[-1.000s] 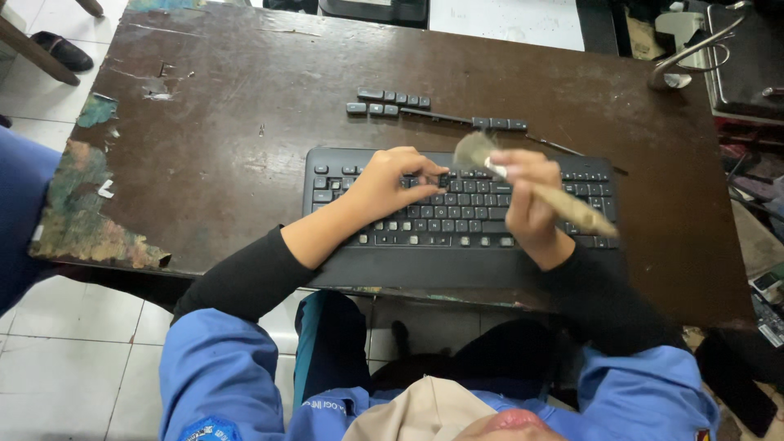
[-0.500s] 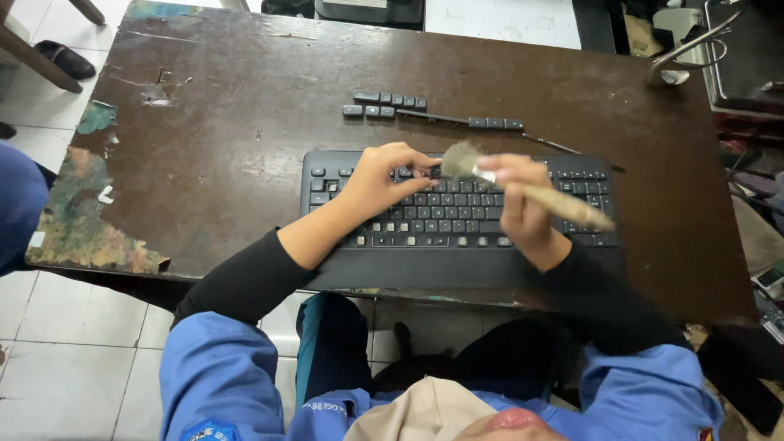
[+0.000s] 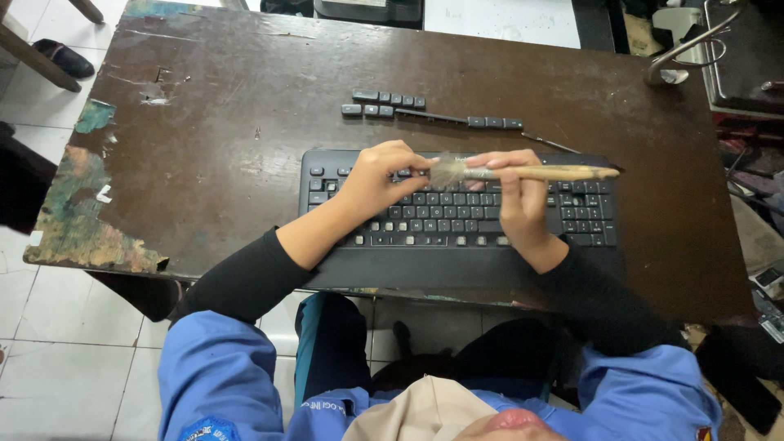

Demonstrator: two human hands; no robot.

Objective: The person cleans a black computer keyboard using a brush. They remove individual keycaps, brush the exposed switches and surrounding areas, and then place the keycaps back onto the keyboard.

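Over the black keyboard (image 3: 457,219), right hand (image 3: 519,202) holds a brush (image 3: 523,172).

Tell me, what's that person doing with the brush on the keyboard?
A person sits at a worn brown table with a black keyboard in front of them. The right hand holds a wooden-handled brush lying level across the upper key rows, bristles pointing toward the left hand. That hand rests on the keys, fingertips at the top row beside the bristles. A row of loose black keycaps lies on the table behind the keyboard.
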